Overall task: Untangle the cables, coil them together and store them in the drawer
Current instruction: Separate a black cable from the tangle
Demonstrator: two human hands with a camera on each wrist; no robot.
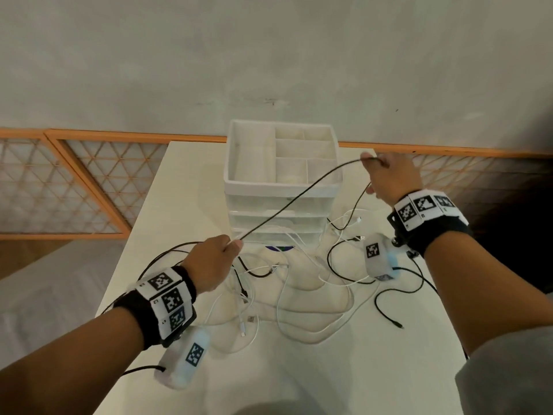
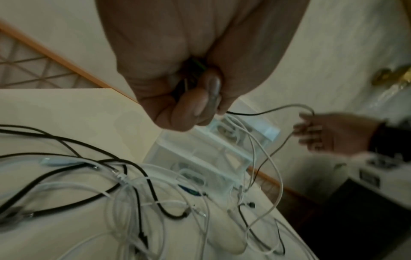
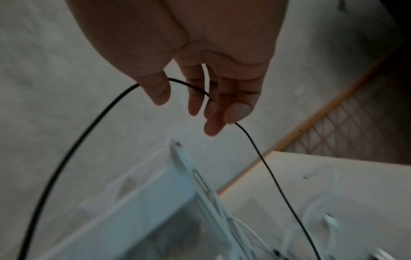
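A black cable (image 1: 287, 205) is stretched in the air between my two hands, across the front of the white drawer unit (image 1: 239, 181). My left hand (image 1: 232, 245) grips one part of it in a closed fist (image 2: 195, 105), low and in front of the unit. My right hand (image 1: 374, 163) is raised to the right of the unit and holds the cable (image 3: 89, 126) between thumb and loosely bent fingers (image 3: 195, 105). From there the cable hangs down to the table. A tangle of white and black cables (image 1: 299, 295) lies on the table below.
The drawer unit stands at the far middle of the white table (image 1: 299, 378), with an open compartment tray on top and several shut translucent drawers below. Loose cable ends trail to the table's left and right edges. An orange lattice rail (image 1: 74, 181) runs behind.
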